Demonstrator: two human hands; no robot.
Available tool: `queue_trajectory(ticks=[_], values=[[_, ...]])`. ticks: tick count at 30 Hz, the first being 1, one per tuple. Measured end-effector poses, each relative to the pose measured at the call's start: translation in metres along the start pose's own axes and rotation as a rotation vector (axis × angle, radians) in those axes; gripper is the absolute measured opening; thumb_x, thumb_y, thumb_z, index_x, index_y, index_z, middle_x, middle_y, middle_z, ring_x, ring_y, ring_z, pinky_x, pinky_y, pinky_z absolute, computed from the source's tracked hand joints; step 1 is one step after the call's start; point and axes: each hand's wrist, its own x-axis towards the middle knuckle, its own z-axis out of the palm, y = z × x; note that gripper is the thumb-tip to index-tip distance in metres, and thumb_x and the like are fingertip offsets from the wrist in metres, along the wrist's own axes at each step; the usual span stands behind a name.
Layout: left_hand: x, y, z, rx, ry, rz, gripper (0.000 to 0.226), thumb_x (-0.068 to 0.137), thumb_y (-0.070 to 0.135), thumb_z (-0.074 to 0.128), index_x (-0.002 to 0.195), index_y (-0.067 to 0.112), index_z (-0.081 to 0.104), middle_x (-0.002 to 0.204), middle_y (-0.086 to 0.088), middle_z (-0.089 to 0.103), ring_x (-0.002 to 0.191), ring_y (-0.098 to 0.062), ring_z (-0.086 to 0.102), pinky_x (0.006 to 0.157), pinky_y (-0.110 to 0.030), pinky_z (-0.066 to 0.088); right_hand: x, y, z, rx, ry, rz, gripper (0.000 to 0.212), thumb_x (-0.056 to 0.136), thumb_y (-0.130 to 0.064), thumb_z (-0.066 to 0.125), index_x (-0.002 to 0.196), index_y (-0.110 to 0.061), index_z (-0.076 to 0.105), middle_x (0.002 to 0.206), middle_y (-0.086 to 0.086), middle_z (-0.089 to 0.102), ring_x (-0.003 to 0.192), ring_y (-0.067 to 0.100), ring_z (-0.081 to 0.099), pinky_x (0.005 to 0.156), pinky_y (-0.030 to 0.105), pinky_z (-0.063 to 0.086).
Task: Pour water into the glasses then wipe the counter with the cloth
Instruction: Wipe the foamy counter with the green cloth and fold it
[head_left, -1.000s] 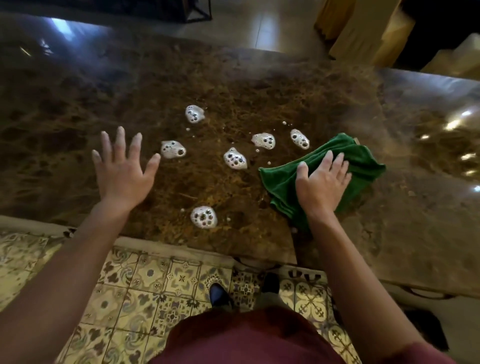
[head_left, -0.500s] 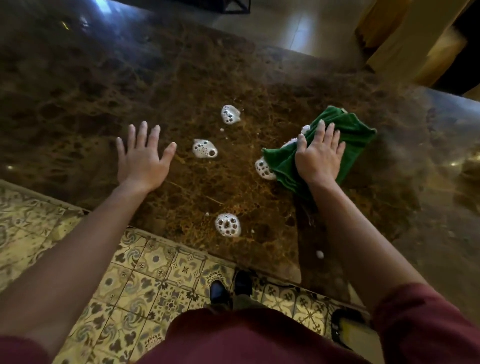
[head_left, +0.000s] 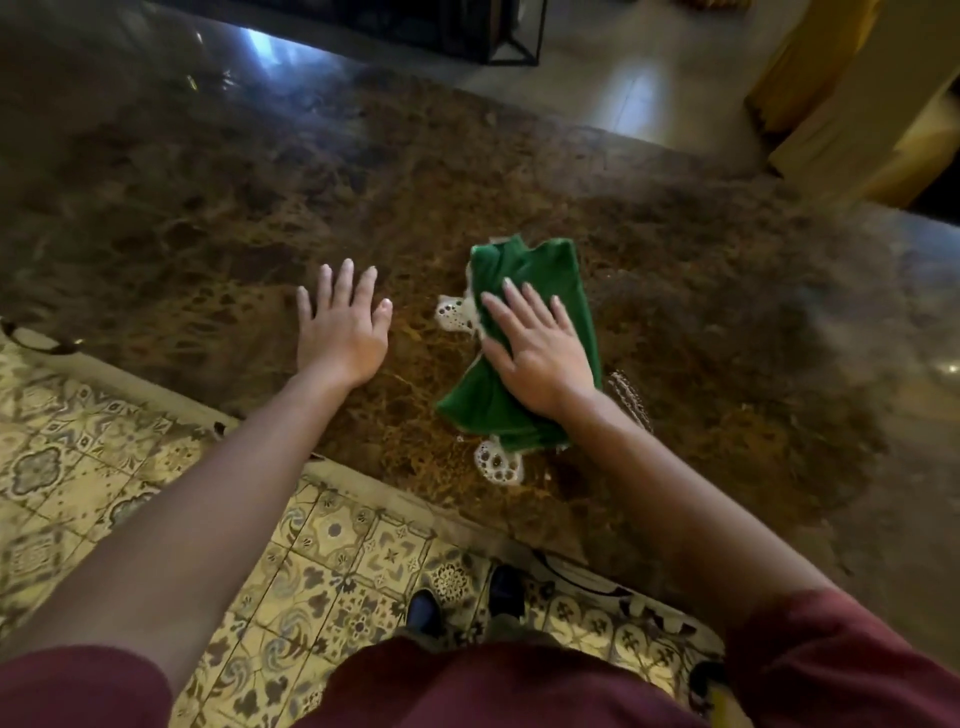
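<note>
— Grip first: how was the cloth held?

— Flat-handed. Right hand (head_left: 540, 358) lay palm down on the green cloth (head_left: 524, 338), fingers spread and pressing it to the brown stone worktop (head_left: 701, 291); nothing was pinched or clamped. Left hand (head_left: 343, 332) rested open on bare worktop just beside it, fingers apart, holding nothing.

— Where did the remaining mess lie from that grip?

— Two patches of white foam showed. One foam patch (head_left: 454, 314) touched the cloth's left edge, between the two hands, beside the right hand's fingertips. The other, a near foam patch (head_left: 498, 462), sat at the cloth's near end, close to the worktop's front edge and below the right wrist.

— And the cloth's long axis?

— It ran from the far side toward the person, tilted slightly, bunched at the near end.

— Which hand was better placed?

— The right, judging from the frame: it already bore on the cloth, and a short sweep left or a pull toward the body would likely meet either patch. No glasses were visible.
</note>
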Motion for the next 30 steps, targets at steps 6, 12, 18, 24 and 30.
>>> queue_trajectory(ticks=[6,12,18,24,30], values=[[0.008,-0.015,-0.005,0.065,-0.011,0.117,0.07,0.103,0.064,0.016,0.162,0.027,0.023,0.171,-0.007,0.015,0.158,-0.03,0.007,0.125,-0.058,0.006,-0.099,0.028,0.004,-0.059,0.094,0.359,0.068,0.105,-0.069,0.025,0.166,-0.04,0.027,0.176,-0.004,0.025,0.165,0.025,0.009,0.131,0.056,0.003],[0.005,-0.022,-0.006,0.015,0.015,0.158,0.071,0.101,0.068,0.016,0.161,0.031,0.021,0.172,-0.005,0.01,0.159,-0.029,-0.003,0.126,-0.057,-0.001,-0.068,0.062,-0.011,0.013,0.178,0.693,0.066,0.108,-0.055,0.035,0.169,-0.031,0.024,0.178,0.004,0.018,0.165,0.031,0.005,0.131,0.055,0.0],[0.007,-0.022,-0.007,0.003,0.001,0.153,0.068,0.102,0.065,0.014,0.162,0.032,0.017,0.173,-0.005,0.005,0.159,-0.028,-0.007,0.126,-0.054,-0.005,0.046,0.036,-0.015,0.103,0.189,0.691,0.068,0.108,-0.052,0.031,0.17,-0.03,0.016,0.179,0.008,0.014,0.164,0.037,0.003,0.131,0.055,-0.001],[0.012,-0.028,0.0,-0.042,0.046,0.159,0.057,0.106,0.05,0.015,0.16,0.032,0.024,0.171,-0.006,0.015,0.159,-0.031,0.001,0.125,-0.055,0.0,0.066,-0.042,0.009,0.046,0.061,0.347,0.062,0.107,-0.055,0.028,0.167,-0.042,0.021,0.178,0.0,0.018,0.164,0.036,0.003,0.13,0.058,-0.002],[0.011,-0.029,0.002,-0.036,0.046,0.174,0.061,0.105,0.054,0.017,0.161,0.031,0.023,0.172,-0.005,0.012,0.159,-0.031,0.0,0.126,-0.054,0.0,-0.076,-0.062,0.035,-0.008,0.092,0.249,0.061,0.107,-0.058,0.029,0.166,-0.043,0.025,0.176,-0.003,0.024,0.165,0.03,0.006,0.131,0.057,0.002]])
